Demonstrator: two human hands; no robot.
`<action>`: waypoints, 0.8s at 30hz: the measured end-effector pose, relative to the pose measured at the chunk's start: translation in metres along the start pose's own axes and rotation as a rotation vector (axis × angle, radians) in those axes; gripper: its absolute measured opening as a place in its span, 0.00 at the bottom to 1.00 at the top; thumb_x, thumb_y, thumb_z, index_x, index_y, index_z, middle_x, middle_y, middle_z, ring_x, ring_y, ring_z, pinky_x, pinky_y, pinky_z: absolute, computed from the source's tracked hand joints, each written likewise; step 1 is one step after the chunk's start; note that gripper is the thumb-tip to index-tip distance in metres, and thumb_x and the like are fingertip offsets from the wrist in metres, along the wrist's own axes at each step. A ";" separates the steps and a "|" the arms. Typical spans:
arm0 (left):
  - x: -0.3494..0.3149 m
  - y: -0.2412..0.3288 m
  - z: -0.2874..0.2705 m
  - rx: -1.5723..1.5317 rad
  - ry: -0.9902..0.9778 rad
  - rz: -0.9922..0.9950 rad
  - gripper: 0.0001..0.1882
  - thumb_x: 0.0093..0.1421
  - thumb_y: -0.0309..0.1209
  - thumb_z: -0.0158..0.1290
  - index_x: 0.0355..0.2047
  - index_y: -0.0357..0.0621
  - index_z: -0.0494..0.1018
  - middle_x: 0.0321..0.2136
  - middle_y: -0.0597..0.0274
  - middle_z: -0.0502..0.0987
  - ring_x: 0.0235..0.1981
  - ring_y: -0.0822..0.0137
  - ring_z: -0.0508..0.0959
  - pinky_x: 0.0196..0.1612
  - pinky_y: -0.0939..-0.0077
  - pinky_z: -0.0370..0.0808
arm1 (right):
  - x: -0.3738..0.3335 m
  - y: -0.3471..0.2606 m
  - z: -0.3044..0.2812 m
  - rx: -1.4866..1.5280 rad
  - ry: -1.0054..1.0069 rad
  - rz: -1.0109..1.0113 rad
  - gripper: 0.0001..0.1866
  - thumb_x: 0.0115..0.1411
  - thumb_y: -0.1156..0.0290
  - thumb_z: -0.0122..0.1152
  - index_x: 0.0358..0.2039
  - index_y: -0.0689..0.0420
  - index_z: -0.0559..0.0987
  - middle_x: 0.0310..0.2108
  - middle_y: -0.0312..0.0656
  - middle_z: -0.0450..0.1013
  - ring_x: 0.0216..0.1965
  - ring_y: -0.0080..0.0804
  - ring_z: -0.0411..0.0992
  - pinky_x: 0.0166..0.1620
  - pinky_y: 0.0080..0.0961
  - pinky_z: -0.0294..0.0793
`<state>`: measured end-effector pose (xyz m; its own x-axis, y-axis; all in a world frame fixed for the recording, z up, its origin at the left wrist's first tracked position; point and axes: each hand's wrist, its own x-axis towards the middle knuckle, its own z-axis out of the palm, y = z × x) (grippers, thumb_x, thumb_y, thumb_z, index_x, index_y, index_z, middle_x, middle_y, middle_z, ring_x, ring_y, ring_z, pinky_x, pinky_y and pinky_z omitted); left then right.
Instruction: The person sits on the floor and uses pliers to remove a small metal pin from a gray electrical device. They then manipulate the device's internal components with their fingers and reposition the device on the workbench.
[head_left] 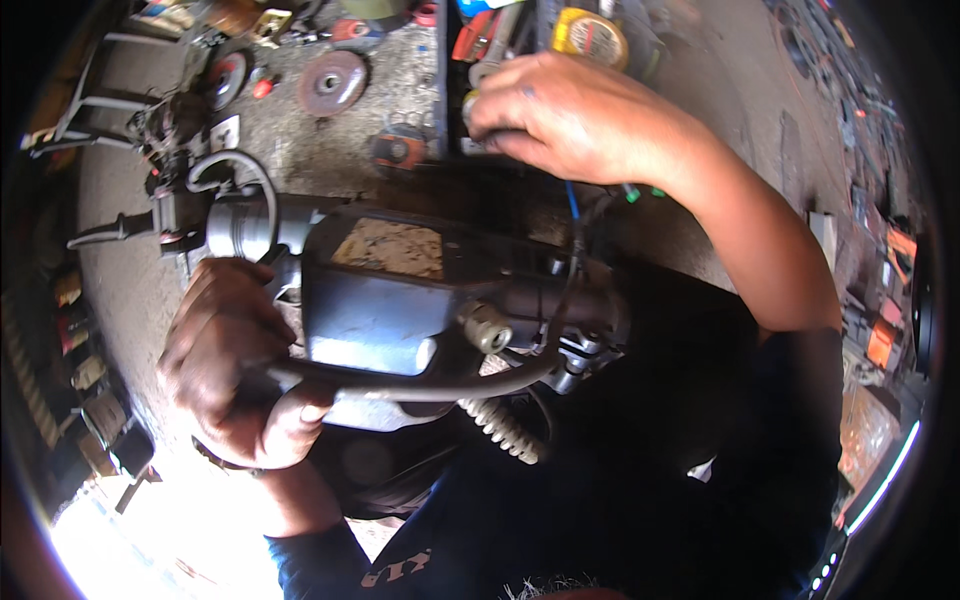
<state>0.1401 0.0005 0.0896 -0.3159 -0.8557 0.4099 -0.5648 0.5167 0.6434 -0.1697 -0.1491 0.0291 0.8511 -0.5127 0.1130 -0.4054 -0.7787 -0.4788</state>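
Observation:
A large grey-and-black power tool (380, 325) lies across my lap area, its silver cylindrical nose (243, 228) to the left. My left hand (235, 365) is closed at its near left side, fingers wrapped round a thick dark cable (450, 385) that curves over the tool's front. A pale ribbed sleeve (505, 430) and a round metal fitting (487, 328) stick out of the tool. Farther off, my right hand (560, 115) reaches into a dark-walled tray (442, 80). Its fingers are bent together; what they hold, if anything, is hidden.
Beyond the tool lie a brown abrasive disc (333, 83), another disc (228, 80), a small red ball (262, 89) and an orange-and-black piece (400, 148). A yellow tape roll (592, 40) is in the tray. A side handle (112, 230) extends left from the nose.

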 end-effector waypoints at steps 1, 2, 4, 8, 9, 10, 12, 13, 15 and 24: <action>0.000 -0.004 -0.001 -0.013 0.006 -0.011 0.32 0.57 0.60 0.68 0.23 0.42 0.73 0.22 0.59 0.75 0.27 0.55 0.79 0.39 0.53 0.79 | 0.002 -0.003 0.000 0.018 -0.007 -0.043 0.09 0.62 0.72 0.70 0.42 0.60 0.85 0.36 0.52 0.83 0.41 0.54 0.82 0.45 0.45 0.82; 0.002 -0.004 0.003 -0.031 0.022 -0.016 0.31 0.56 0.59 0.69 0.23 0.42 0.73 0.22 0.58 0.75 0.28 0.54 0.79 0.39 0.54 0.79 | 0.004 -0.011 -0.002 0.039 -0.081 0.022 0.11 0.62 0.72 0.70 0.44 0.60 0.85 0.36 0.52 0.83 0.41 0.54 0.82 0.44 0.46 0.82; 0.006 -0.003 0.003 -0.032 0.028 0.025 0.30 0.54 0.57 0.70 0.22 0.41 0.74 0.22 0.58 0.75 0.28 0.52 0.80 0.38 0.54 0.78 | 0.012 -0.021 -0.004 0.127 -0.139 0.011 0.10 0.62 0.72 0.69 0.44 0.59 0.86 0.36 0.53 0.83 0.40 0.55 0.82 0.44 0.46 0.82; 0.008 -0.012 -0.001 -0.043 -0.014 0.122 0.28 0.52 0.53 0.72 0.22 0.40 0.74 0.23 0.54 0.75 0.27 0.49 0.79 0.37 0.58 0.76 | 0.007 -0.027 -0.005 0.097 -0.095 0.017 0.07 0.64 0.71 0.68 0.40 0.60 0.83 0.32 0.49 0.80 0.38 0.54 0.80 0.41 0.44 0.79; 0.006 -0.012 -0.002 -0.041 -0.023 0.131 0.28 0.52 0.53 0.72 0.21 0.40 0.74 0.23 0.54 0.75 0.27 0.50 0.79 0.36 0.59 0.76 | 0.002 -0.028 -0.008 0.158 -0.090 0.030 0.07 0.64 0.71 0.68 0.39 0.60 0.83 0.31 0.48 0.81 0.36 0.50 0.81 0.39 0.41 0.79; 0.005 -0.009 -0.005 -0.026 -0.046 0.117 0.28 0.52 0.53 0.72 0.21 0.40 0.74 0.23 0.53 0.75 0.26 0.50 0.79 0.36 0.61 0.76 | -0.003 -0.029 -0.013 0.220 -0.083 0.044 0.06 0.64 0.71 0.67 0.37 0.60 0.83 0.30 0.47 0.81 0.34 0.46 0.82 0.38 0.39 0.79; 0.002 -0.009 -0.006 -0.047 -0.053 0.112 0.27 0.51 0.50 0.73 0.22 0.41 0.74 0.23 0.55 0.74 0.25 0.51 0.78 0.35 0.61 0.75 | -0.019 -0.034 -0.028 0.450 -0.166 0.202 0.07 0.66 0.70 0.67 0.36 0.61 0.83 0.28 0.44 0.81 0.30 0.36 0.81 0.35 0.34 0.78; -0.001 -0.010 -0.006 -0.060 -0.050 0.108 0.26 0.51 0.50 0.74 0.22 0.41 0.74 0.23 0.55 0.74 0.25 0.51 0.77 0.35 0.61 0.74 | -0.029 -0.037 -0.041 0.618 -0.253 0.339 0.08 0.67 0.69 0.67 0.35 0.61 0.83 0.27 0.42 0.81 0.29 0.31 0.81 0.34 0.31 0.78; -0.002 -0.007 -0.007 -0.054 -0.055 0.107 0.26 0.51 0.49 0.74 0.22 0.41 0.74 0.23 0.56 0.74 0.25 0.51 0.77 0.35 0.60 0.74 | -0.057 -0.036 -0.059 0.805 -0.404 0.386 0.08 0.69 0.70 0.65 0.36 0.61 0.86 0.25 0.39 0.82 0.23 0.20 0.78 0.28 0.22 0.76; -0.007 -0.004 0.001 -0.021 0.011 0.097 0.26 0.54 0.48 0.71 0.23 0.38 0.73 0.21 0.55 0.74 0.26 0.50 0.79 0.35 0.58 0.76 | -0.121 -0.046 0.026 0.028 -0.846 0.697 0.17 0.67 0.72 0.58 0.54 0.63 0.80 0.40 0.63 0.79 0.45 0.62 0.80 0.49 0.50 0.80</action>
<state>0.1445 0.0045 0.0834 -0.3594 -0.8016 0.4778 -0.5158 0.5973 0.6141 -0.2449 -0.0418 0.0148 0.3960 -0.4152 -0.8190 -0.8880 -0.4002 -0.2265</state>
